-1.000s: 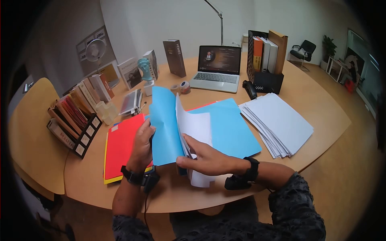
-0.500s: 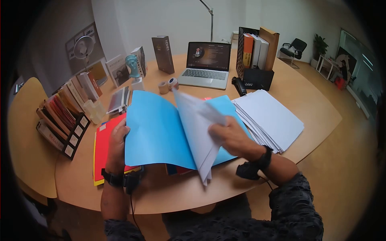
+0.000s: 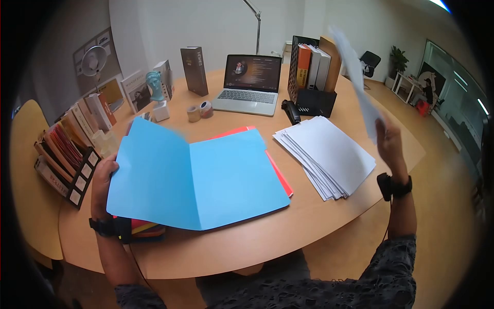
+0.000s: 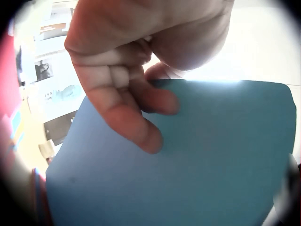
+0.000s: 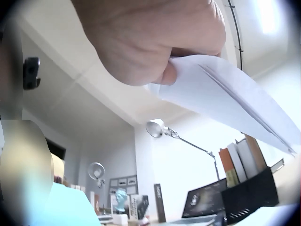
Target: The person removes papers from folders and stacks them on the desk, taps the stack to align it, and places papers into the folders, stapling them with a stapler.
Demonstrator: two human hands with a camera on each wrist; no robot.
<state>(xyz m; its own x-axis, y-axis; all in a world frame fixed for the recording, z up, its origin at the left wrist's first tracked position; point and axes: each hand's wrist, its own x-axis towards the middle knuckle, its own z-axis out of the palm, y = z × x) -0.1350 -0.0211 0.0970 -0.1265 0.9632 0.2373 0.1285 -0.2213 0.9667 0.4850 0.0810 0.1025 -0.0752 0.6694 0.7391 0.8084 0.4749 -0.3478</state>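
Standing steeply in mid-air, long axis upward, the sheets (image 3: 358, 80) are pinched near their lower end by the right hand (image 3: 391, 146), the nearer to the stack (image 3: 329, 155), lying lower and leftward; beyond, the left hand (image 3: 104, 174) grips the open folder's (image 3: 234, 175) left edge.

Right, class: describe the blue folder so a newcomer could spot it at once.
On the wooden table, find the open laptop. Nearer the person spreads the blue folder, left cover held in the left hand. Its plain blue sets it apart from the red cover beneath and the white paper stack on the right.
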